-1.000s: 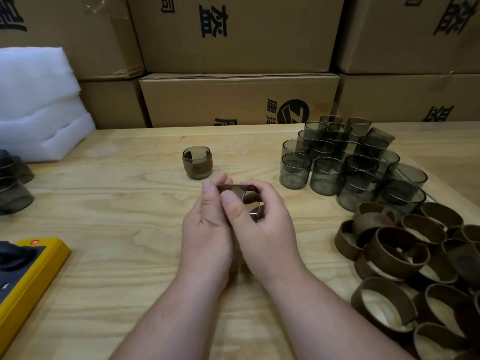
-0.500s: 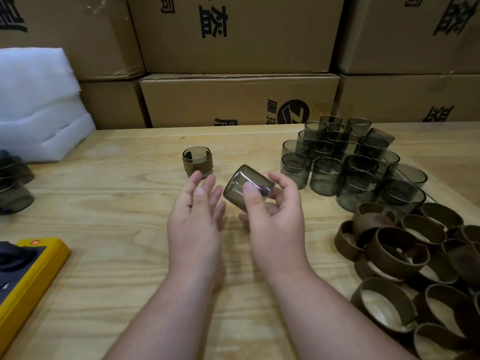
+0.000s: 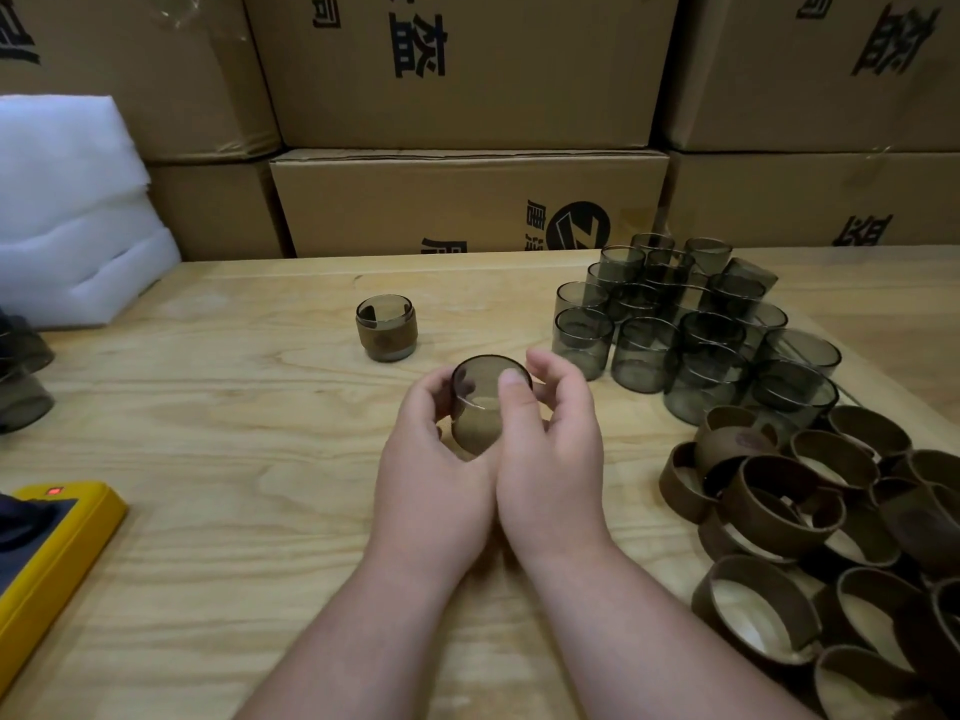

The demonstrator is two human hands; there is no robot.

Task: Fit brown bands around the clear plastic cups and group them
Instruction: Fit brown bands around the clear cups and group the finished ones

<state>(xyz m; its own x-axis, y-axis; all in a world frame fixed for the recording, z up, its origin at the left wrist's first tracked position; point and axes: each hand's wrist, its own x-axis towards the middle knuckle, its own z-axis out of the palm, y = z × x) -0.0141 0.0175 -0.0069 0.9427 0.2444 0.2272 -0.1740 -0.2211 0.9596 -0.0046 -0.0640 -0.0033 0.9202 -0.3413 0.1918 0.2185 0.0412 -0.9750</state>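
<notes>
A smoky clear cup with a brown band (image 3: 480, 407) stands upright on the wooden table (image 3: 234, 418) between both hands. My left hand (image 3: 431, 459) curls round its left side. My right hand (image 3: 550, 449) grips its right side, thumb across the front near the rim. Behind it, at centre, stands one banded cup (image 3: 386, 328) on its own. A cluster of bare cups (image 3: 691, 324) fills the right back of the table. A heap of brown bands (image 3: 831, 522) lies at the right front.
Cardboard boxes (image 3: 467, 200) form a wall along the table's back edge. White foam sheets (image 3: 67, 210) are stacked at the back left. More dark cups (image 3: 23, 376) sit at the left edge. A yellow device (image 3: 47, 558) lies at the front left.
Half a second ago my right hand alone held the cup tilted in the air while the left was open. Now the cup stands upright on the table with both hands round it.
</notes>
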